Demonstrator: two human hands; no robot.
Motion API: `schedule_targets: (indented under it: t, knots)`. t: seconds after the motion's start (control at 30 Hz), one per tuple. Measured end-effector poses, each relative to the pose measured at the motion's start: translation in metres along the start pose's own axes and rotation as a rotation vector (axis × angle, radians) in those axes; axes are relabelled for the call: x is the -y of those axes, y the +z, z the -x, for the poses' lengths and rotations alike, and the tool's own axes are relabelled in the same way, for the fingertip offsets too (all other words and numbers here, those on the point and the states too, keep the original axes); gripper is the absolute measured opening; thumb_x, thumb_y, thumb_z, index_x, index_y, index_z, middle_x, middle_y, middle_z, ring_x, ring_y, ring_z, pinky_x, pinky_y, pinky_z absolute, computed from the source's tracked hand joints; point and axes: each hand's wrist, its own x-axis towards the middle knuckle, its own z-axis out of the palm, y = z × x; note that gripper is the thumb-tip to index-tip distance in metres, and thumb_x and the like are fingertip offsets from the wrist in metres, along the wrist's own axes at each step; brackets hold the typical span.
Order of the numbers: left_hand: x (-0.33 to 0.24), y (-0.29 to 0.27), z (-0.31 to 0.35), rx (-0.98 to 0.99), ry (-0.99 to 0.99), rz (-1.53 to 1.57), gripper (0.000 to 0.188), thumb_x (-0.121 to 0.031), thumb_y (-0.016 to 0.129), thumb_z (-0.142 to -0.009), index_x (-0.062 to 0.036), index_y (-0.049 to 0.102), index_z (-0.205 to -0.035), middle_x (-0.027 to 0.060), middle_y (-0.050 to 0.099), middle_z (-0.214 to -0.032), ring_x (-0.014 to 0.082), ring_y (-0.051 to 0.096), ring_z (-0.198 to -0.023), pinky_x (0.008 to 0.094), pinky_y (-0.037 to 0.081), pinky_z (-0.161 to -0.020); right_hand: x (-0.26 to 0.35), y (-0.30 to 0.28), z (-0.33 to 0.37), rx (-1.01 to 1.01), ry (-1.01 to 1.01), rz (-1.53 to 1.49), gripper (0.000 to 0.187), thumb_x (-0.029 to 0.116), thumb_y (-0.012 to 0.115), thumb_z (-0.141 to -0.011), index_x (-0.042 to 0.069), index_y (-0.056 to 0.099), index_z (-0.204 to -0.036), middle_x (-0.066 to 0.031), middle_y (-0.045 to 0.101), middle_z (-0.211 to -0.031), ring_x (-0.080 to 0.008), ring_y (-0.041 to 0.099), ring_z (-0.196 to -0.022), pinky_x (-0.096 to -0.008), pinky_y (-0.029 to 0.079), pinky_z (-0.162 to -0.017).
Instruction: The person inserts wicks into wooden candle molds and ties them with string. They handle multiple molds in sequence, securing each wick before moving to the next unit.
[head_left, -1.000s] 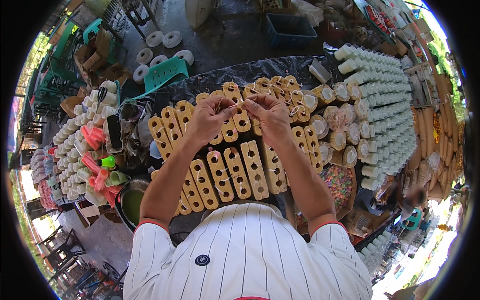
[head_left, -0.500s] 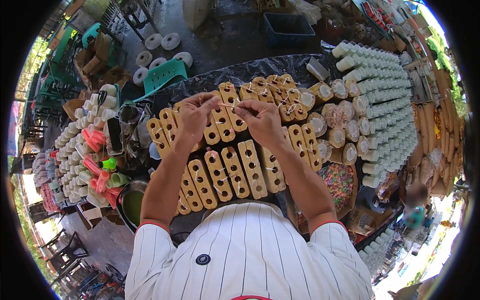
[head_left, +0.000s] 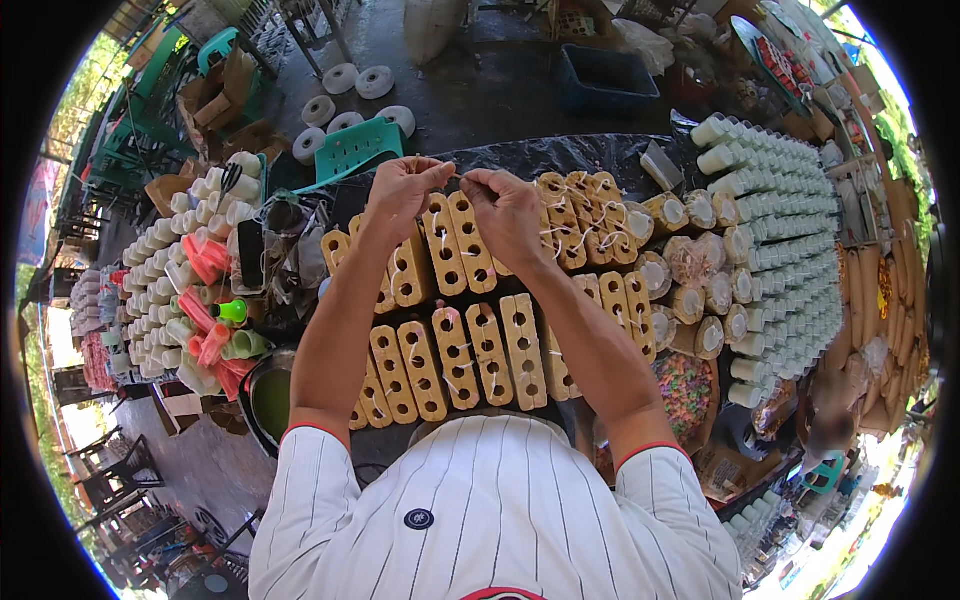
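My left hand [head_left: 403, 190] and my right hand [head_left: 506, 208] meet fingertip to fingertip over the far row of blocks. Both are pinched closed. Something thin and small lies between the fingertips, too small to name. Below them, tan blocks with round holes [head_left: 522, 350] stand in two rows, and white strings trail over many of them. The far-row blocks [head_left: 437, 245] show between my wrists. My forearms cover part of both rows.
White cups [head_left: 780, 215] stand in long rows at the right, beside plastic-wrapped round bundles [head_left: 690, 255]. More cups [head_left: 160, 270], red plastic pieces and a green bottle [head_left: 232, 312] crowd the left. A pot of green liquid [head_left: 270, 398] sits near my left elbow. Beyond are a teal plastic chair [head_left: 352, 150] and white spools [head_left: 375, 82].
My hands have come closer together and stand higher in the picture. The thin piece stretched between them earlier now barely shows. The whole view has shifted slightly.
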Motion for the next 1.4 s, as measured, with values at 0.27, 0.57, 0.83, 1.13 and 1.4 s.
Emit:
schedule_targets:
  t: [0.27, 0.57, 0.83, 1.13, 1.4]
  knots:
    - [0.016, -0.019, -0.034, -0.129, 0.302, -0.597, 0.018, -0.014, 0.068, -0.103, 0.0010, 0.076, -0.099, 0.0025, 0.068, -0.081, 0.0111, 0.056, -0.068, 0.0303, 0.046, -0.062, -0.018, 0.033, -0.027, 0.001, -0.245, 0.296, 0.010, 0.007, 0.070, -0.094, -0.001, 0.074, -0.097, -0.0195, 0.075, -0.093, -0.0391, 0.071, -0.091, -0.0473, 0.055, -0.084]
    - [0.024, -0.081, -0.076, -0.333, 0.445, -0.685, 0.018, -0.015, 0.071, -0.100, 0.0016, 0.077, -0.103, 0.0045, 0.073, -0.085, 0.0136, 0.061, -0.074, 0.0327, 0.050, -0.069, -0.024, 0.050, -0.043, -0.070, -0.245, 0.309, 0.005, 0.005, 0.068, -0.093, 0.002, 0.072, -0.092, -0.0177, 0.074, -0.093, -0.0388, 0.069, -0.095, -0.0488, 0.054, -0.085]
    - [-0.001, -0.035, -0.047, -0.002, 0.186, -0.037, 0.013, -0.011, 0.075, -0.100, 0.0006, 0.078, -0.104, 0.0013, 0.073, -0.086, 0.0035, 0.049, -0.056, 0.0225, 0.034, -0.050, -0.028, 0.045, -0.046, -0.086, -0.053, -0.002, 0.009, 0.005, 0.075, -0.090, 0.001, 0.078, -0.097, -0.0180, 0.077, -0.091, -0.0350, 0.074, -0.085, -0.0434, 0.057, -0.078]
    - [-0.018, -0.009, -0.033, 0.056, 0.230, -0.277, 0.010, -0.007, 0.075, -0.097, 0.0024, 0.078, -0.098, -0.0002, 0.071, -0.081, 0.0049, 0.052, -0.064, 0.0237, 0.040, -0.056, -0.008, 0.006, -0.060, 0.273, 0.176, 0.029, 0.021, 0.018, 0.078, -0.093, 0.001, 0.079, -0.103, -0.0167, 0.078, -0.090, -0.0249, 0.074, -0.079, -0.0377, 0.056, -0.078]
    - [-0.003, 0.026, -0.035, 0.086, 0.187, -0.346, 0.017, -0.010, 0.077, -0.093, 0.0044, 0.078, -0.102, -0.0006, 0.070, -0.080, 0.0054, 0.054, -0.066, 0.0226, 0.042, -0.059, -0.022, -0.024, -0.055, 0.247, 0.357, 0.039, 0.020, 0.017, 0.073, -0.097, -0.001, 0.076, -0.104, -0.0154, 0.077, -0.091, -0.0240, 0.072, -0.083, -0.0380, 0.056, -0.078]
